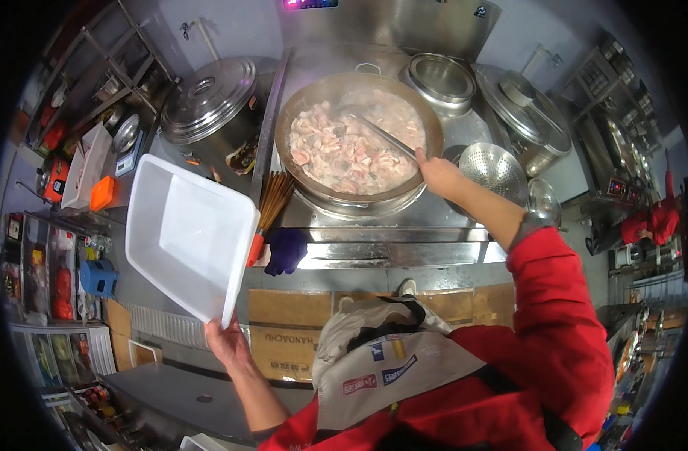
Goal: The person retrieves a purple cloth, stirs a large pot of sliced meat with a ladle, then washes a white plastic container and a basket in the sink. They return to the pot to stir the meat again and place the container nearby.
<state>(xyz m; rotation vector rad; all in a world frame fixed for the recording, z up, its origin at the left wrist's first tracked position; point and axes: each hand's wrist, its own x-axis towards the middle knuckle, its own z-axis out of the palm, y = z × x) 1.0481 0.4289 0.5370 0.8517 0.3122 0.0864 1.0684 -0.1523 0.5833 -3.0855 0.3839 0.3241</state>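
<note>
My left hand (227,344) grips the lower corner of a white plastic tub (201,225). The tub is tilted and its inside shows bare white. My right hand (439,174) is closed round the handle of a long metal ladle (391,137), whose head is sunk out of sight in the wok. Pale pink pieces of meat (336,150) in cloudy liquid fill the large wok (285,154), thickest on the left, and steam rises from it. The wok rests on a steel stove (314,214).
A bamboo wok brush (275,197) and a purple cloth (285,250) lie by the stove's front left edge. A perforated strainer (492,169) sits right of the wok. Lidded pots (209,101) flank the stove. Cardboard (284,331) covers the floor. Another person in red (651,225) stands far right.
</note>
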